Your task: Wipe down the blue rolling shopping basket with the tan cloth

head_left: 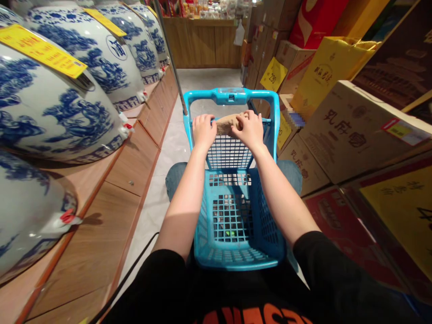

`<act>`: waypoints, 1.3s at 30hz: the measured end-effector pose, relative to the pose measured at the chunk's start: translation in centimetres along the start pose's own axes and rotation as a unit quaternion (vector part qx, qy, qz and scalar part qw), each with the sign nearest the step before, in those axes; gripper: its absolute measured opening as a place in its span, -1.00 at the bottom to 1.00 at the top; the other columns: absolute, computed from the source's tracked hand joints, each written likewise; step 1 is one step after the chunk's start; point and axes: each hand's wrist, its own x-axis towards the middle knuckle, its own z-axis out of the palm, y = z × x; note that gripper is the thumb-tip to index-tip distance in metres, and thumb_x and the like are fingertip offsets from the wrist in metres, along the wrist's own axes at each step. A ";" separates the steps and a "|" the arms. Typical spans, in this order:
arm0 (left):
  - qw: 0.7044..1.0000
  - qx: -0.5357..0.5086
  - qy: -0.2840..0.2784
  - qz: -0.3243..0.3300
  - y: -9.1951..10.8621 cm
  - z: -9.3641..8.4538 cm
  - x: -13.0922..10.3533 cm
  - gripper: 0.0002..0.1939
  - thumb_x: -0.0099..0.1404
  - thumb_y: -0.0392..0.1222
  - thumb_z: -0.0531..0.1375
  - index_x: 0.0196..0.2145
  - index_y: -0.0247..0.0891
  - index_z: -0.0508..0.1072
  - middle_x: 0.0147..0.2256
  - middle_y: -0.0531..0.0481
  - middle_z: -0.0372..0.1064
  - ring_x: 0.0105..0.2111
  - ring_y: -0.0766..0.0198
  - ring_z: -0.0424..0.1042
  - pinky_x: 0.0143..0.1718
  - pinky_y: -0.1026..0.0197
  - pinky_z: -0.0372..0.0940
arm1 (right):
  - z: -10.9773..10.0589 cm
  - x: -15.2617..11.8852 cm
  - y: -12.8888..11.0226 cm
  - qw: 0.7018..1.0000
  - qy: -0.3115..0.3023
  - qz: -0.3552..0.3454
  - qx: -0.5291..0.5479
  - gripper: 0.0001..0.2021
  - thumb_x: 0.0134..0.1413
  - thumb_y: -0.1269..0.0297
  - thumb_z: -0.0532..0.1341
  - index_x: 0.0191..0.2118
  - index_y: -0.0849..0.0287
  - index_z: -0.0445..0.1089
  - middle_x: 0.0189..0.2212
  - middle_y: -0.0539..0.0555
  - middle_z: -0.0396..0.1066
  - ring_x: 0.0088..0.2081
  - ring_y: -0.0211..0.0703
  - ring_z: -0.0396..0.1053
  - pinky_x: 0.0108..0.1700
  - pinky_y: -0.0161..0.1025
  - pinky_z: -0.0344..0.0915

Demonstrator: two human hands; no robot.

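Note:
A blue plastic shopping basket (pixel 232 263) with grid walls and a raised frame stands between my knees. My left hand (pixel 204 131) curls over the crossbar at its far side, with the thumb beside a tan cloth (pixel 225 126). The cloth lies bunched along that bar, between my two hands. Bent fingers of my right hand (pixel 250 128) press on the cloth's right end. Whether my left fingers also pinch the cloth is hidden. No goods show inside the basket.
Large blue-and-white porcelain jars (pixel 60 108) with red-handled taps line a wooden shelf (pixel 124 162) on the left. Stacked cartons (pixel 357 130) and a yellow gift bag (pixel 329 72) crowd the right. A thin metal rod (pixel 172 58) rises at the basket's far left corner. A wooden counter (pixel 205 42) stands ahead.

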 end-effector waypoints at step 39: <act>0.999 0.030 -0.024 -0.024 0.6 -0.7 -0.3 -0.65 0.37 -0.28 0.09 0.05 -0.19 0.51 0.17 -0.13 0.45 0.28 -0.01 0.28 0.47 -0.08 -0.04 | -0.4 -0.1 1.4 0.999 -0.014 0.033 0.025 -0.59 0.10 0.49 0.17 0.07 0.21 0.51 0.19 0.29 0.31 0.23 0.25 0.20 0.36 0.26 0.13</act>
